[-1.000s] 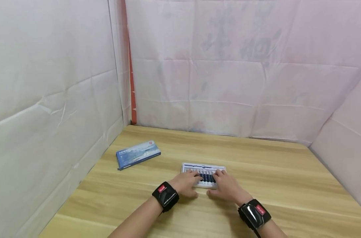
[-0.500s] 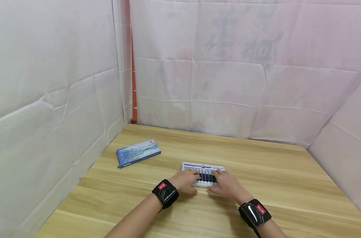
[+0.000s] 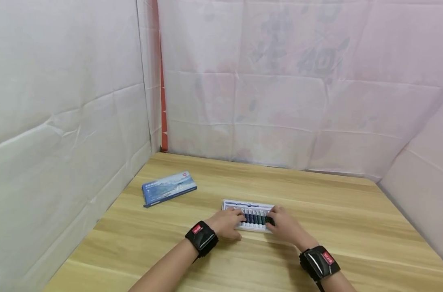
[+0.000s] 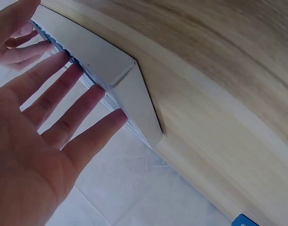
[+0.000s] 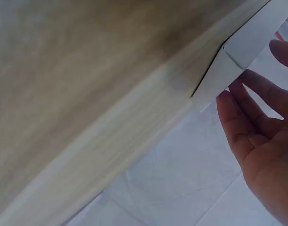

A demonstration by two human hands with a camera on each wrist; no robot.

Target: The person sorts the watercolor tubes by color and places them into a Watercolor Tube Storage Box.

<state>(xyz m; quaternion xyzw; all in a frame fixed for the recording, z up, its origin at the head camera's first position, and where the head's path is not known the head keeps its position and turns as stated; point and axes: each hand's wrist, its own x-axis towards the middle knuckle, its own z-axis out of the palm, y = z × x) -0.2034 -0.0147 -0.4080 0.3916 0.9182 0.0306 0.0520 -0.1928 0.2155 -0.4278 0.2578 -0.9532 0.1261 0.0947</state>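
Note:
A white tray (image 3: pixel 255 230) lies on the table with a row of paint tubes (image 3: pixel 255 219) in it, their dark caps side by side. A slim brush (image 3: pixel 247 205) lies along its far edge. My left hand (image 3: pixel 223 224) rests over the left end of the row; in the left wrist view its outstretched fingers (image 4: pixel 87 101) reach the tray's top edge. My right hand (image 3: pixel 286 226) lies over the right end, its fingertips on the last caps. In the right wrist view its gently bent fingers (image 5: pixel 235 120) meet the tray's corner. Both hands hide the end tubes.
A flat blue box (image 3: pixel 170 188) with a mountain picture lies on the left of the wooden table (image 3: pixel 334 207). White sheets (image 3: pixel 272 101) hang behind the table and at both sides. Each wrist wears a black strap.
My right hand has slid to the right along the tubes, uncovering more caps in the middle. The left hand stays almost where it was on the tray.

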